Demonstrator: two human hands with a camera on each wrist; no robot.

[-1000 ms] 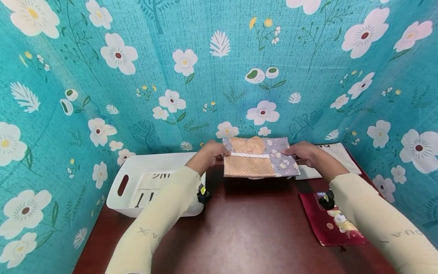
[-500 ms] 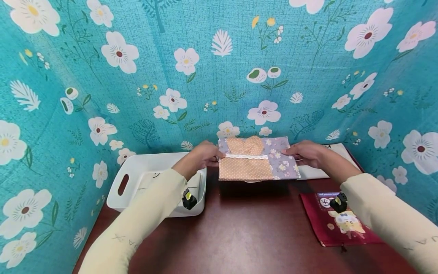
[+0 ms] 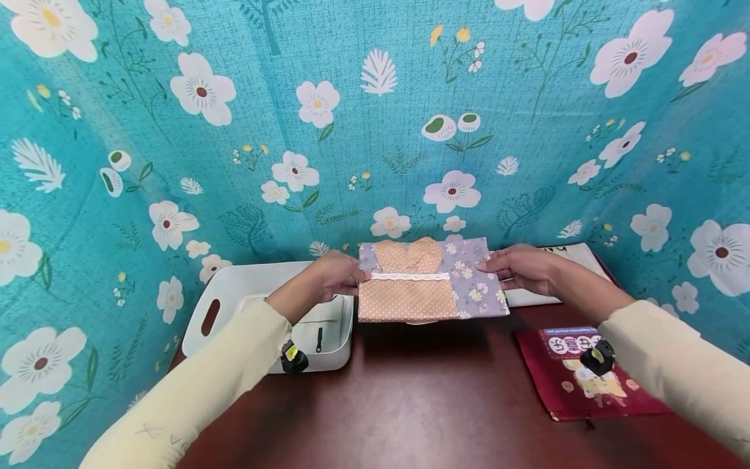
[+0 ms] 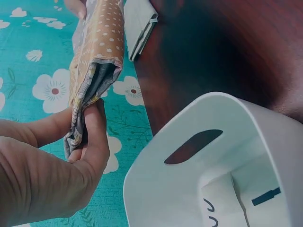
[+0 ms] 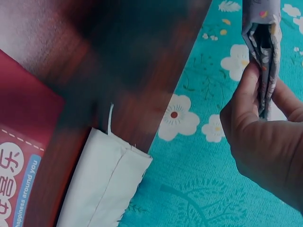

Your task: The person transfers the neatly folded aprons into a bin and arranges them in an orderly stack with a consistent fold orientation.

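Both hands hold a folded patterned cloth up above the table, its front face showing in the head view. It is lilac with white daisies, with an orange polka-dot panel, a white lace strip and a gathered orange piece on top. My left hand pinches its left edge between thumb and fingers. At the right edge, my right hand pinches it likewise. Seen end-on in the left wrist view, the folded cloth shows layered, hollow folds. In the right wrist view its lilac end sits between thumb and fingers.
A white plastic basket with folded whitish fabric inside stands at the left, below the left forearm. A red printed pouch lies on the dark red table at the right. Behind the right hand lies a folded white cloth. A floral curtain hangs behind.
The cloth has moved left and slightly toward me, held at both edges throughout. My left hand has shifted left and a little down with it, over the basket's right side.
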